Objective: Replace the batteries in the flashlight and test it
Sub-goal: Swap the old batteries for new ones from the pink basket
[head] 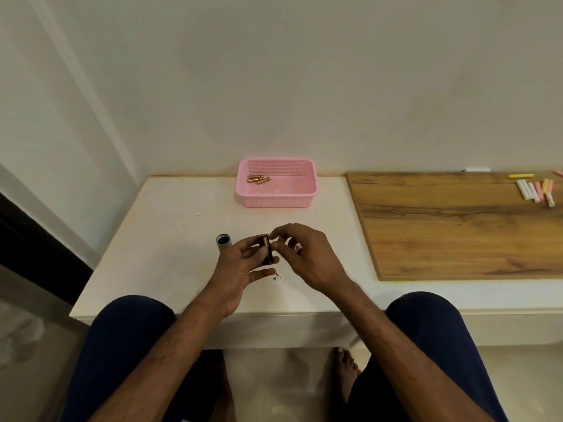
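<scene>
The person wears dark navy legwear [122,345], plain and smooth, covering both thighs and knees; whether it is shorts or trousers cannot be told. Both forearms are bare down to the left hand [240,269] and the right hand [307,257]. The feet are bare too: the right foot [345,373] shows its toes, the left foot [221,379] is dim in shadow.

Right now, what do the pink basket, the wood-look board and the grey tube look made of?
Pink basket: moulded plastic, matte, perforated mesh walls. Board: wood or wood-grain laminate, satin; printed-looking grain, thin edge. Grey tube: likely metal, maybe plastic; smooth grey wall, dark inside.
</scene>
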